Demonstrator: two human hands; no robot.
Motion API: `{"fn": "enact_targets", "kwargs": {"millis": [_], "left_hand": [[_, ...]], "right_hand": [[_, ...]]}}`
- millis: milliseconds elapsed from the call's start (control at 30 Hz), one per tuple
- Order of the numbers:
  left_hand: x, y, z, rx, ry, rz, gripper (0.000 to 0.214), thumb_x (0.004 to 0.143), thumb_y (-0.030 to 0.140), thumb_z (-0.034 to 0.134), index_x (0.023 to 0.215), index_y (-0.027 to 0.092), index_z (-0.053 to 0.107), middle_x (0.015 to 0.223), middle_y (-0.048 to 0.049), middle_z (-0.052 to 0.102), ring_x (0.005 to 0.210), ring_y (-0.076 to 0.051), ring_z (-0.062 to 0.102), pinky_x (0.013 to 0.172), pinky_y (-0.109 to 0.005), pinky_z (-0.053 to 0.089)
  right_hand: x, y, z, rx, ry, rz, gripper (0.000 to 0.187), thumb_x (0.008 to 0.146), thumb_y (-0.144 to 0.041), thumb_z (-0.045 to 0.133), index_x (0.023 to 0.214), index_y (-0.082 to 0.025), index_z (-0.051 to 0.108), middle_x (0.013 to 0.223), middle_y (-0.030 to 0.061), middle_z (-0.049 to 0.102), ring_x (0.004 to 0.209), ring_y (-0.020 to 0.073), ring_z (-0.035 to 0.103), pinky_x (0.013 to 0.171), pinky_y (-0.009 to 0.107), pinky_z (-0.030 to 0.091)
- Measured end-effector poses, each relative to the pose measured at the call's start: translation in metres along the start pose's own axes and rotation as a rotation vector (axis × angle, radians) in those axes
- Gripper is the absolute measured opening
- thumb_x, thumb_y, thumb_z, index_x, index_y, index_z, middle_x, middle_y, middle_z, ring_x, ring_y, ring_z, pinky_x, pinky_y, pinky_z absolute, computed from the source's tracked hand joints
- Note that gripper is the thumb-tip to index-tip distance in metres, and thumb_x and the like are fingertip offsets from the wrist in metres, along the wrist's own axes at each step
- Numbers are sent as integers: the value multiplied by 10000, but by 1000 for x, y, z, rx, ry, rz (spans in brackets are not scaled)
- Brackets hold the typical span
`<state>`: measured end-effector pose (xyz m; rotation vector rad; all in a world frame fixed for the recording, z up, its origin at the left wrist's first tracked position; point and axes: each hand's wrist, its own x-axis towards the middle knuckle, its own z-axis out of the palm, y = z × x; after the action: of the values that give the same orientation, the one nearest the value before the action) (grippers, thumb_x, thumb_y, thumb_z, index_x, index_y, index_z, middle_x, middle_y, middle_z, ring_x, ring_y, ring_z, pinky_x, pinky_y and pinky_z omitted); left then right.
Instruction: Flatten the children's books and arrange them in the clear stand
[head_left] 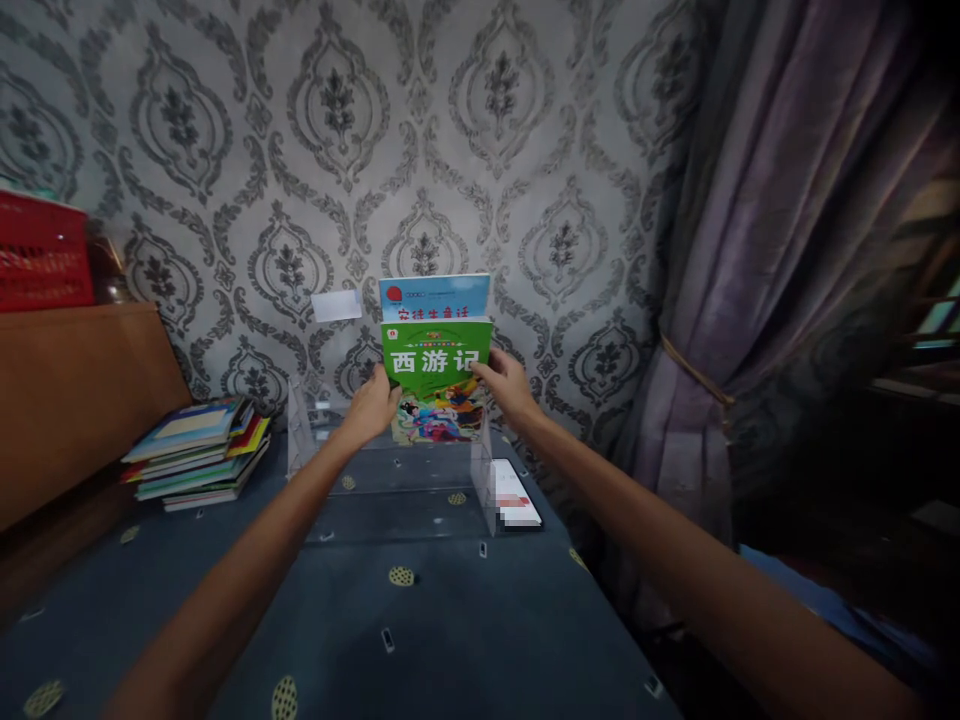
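A green picture book [436, 385] with white Chinese lettering stands upright between my two hands. My left hand [376, 402] grips its left edge, and my right hand [507, 384] closes on the right edge with the thumb on the cover. Behind it rises a light blue book [442, 293], its top part showing above the green one. Under and around the books is a clear plastic stepped rack [390, 520] on the cloth. Whether the green book's lower edge touches the rack I cannot tell.
Left of the rack lies a stack of books [202, 450], beside a wooden cabinet [82, 390] with a red basket [41, 250] on it. A phone [516, 492] lies against the rack's right side. A tied curtain [690, 400] hangs at right before the patterned wall.
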<state>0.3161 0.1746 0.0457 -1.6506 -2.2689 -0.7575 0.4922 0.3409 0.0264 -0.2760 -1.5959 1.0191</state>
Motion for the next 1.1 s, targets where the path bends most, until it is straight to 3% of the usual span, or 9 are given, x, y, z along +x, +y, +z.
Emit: {"fn": "enact_targets", "kwargs": {"millis": [400, 767, 1000, 1100], "left_hand": [[-2, 1, -1, -2, -6, -2, 299, 991, 241, 430, 1259, 109, 427, 1154, -233, 704, 1130, -356, 686, 943, -448, 517], [-6, -5, -2, -76, 23, -2, 380, 1010, 342, 361, 1307, 115, 430, 1132, -215, 715, 1107, -358, 698, 952, -477, 524], [-8, -3, -2, -146, 56, -34, 396, 1018, 362, 336, 1322, 115, 393, 1192, -225, 689, 1174, -353, 673, 995, -480, 504], [-10, -1, -3, -146, 52, -39, 390, 1021, 366, 317, 1308, 112, 392, 1187, -231, 688, 1163, -361, 676, 991, -494, 503]], "right_hand": [[-2, -5, 0, -48, -7, 7, 356, 711, -339, 696, 1031, -185, 713, 1123, 85, 775, 1085, 293, 699, 1037, 486, 508], [-7, -1, -2, -82, -21, -20, 388, 762, -334, 658, 1122, -198, 704, 1227, 77, 748, 1196, 280, 662, 1088, 482, 486], [-12, 3, -8, -32, 47, 67, 349, 735, -374, 712, 1024, -193, 633, 1148, 117, 746, 1099, 273, 691, 1001, 470, 533], [-14, 3, -9, -48, 66, 80, 323, 726, -400, 719, 955, -198, 611, 1040, 95, 747, 1021, 255, 701, 967, 448, 547]]}}
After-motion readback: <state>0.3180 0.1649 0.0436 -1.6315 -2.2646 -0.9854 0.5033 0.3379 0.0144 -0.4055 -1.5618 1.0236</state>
